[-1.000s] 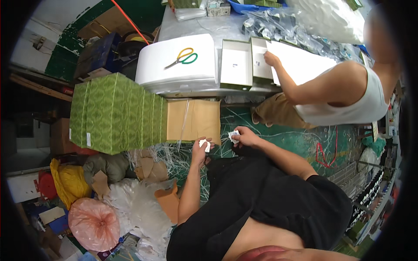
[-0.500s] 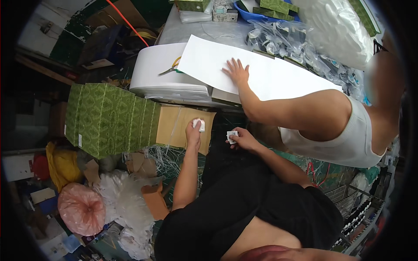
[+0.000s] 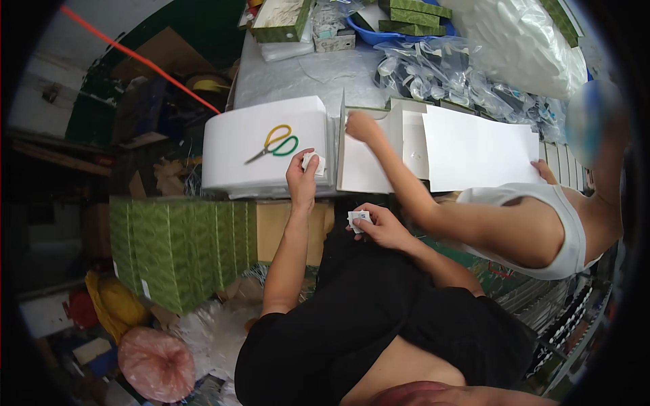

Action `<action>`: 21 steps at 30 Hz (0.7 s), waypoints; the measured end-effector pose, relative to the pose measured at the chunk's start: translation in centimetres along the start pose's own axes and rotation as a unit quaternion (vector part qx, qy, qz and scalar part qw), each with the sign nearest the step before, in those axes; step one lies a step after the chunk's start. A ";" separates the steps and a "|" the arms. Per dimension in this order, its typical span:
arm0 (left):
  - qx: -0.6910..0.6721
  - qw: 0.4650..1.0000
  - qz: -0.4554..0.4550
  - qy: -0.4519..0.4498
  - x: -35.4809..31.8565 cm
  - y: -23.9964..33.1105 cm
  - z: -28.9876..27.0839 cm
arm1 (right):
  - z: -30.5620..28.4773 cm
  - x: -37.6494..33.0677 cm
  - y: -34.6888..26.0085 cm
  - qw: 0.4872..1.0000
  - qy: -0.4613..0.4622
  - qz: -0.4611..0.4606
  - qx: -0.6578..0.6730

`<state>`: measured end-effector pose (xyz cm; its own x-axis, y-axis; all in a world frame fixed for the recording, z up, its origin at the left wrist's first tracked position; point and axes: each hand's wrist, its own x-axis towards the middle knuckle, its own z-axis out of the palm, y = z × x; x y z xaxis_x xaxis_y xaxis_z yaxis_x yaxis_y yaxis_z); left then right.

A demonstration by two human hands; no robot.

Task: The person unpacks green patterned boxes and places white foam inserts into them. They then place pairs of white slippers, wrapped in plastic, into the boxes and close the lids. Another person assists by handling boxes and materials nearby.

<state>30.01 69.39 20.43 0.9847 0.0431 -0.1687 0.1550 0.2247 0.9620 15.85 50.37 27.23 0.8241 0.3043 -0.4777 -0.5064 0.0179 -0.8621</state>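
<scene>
My left hand [image 3: 300, 186] is closed on a small white packet [image 3: 315, 164], raised beside the right edge of a stack of white sheets [image 3: 227, 155]. Lower and to the right, my right hand [image 3: 384, 229] pinches another small white packet [image 3: 356, 216] with dark print, in front of my black clothing. Scissors [image 3: 272, 144] with one yellow and one green handle lie on the stack. Just right of the stack is an opened box [image 3: 365, 166] with a white inside. A co-worker's hand [image 3: 363, 126] is at its far edge, and their other hand touches a white sheet [image 3: 467, 152].
Green patterned boxes [image 3: 183, 250] stand in a row at left, beside a tan board [image 3: 291, 230]. Plastic bags of parts [image 3: 433, 71] and a blue basin [image 3: 369, 32] holding green boxes fill the table's far side. A pink bag [image 3: 159, 365] sits lower left.
My left hand has moved up from the tan board to the sheet stack, still holding its packet. The co-worker's white sheet has shifted right, uncovering the scissors and the opened box.
</scene>
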 end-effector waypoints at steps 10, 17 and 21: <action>0.052 0.996 0.036 -0.065 17.5 2.3 2.9 | -6.2 7.5 -8.6 0.953 0.260 -0.151 0.036; 0.081 0.989 0.108 -0.054 40.7 5.8 6.1 | -25.3 25.9 -18.5 0.891 0.385 -0.233 -0.061; 0.150 0.980 0.131 0.001 51.4 9.0 7.3 | -35.5 38.6 -25.9 0.827 0.468 -0.213 -0.226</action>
<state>82.59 66.57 22.02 0.9938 0.0623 0.0918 -0.0859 -0.0909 0.9922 69.80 27.87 25.07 0.8455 -0.5130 0.1479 -0.1467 -0.4896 -0.8595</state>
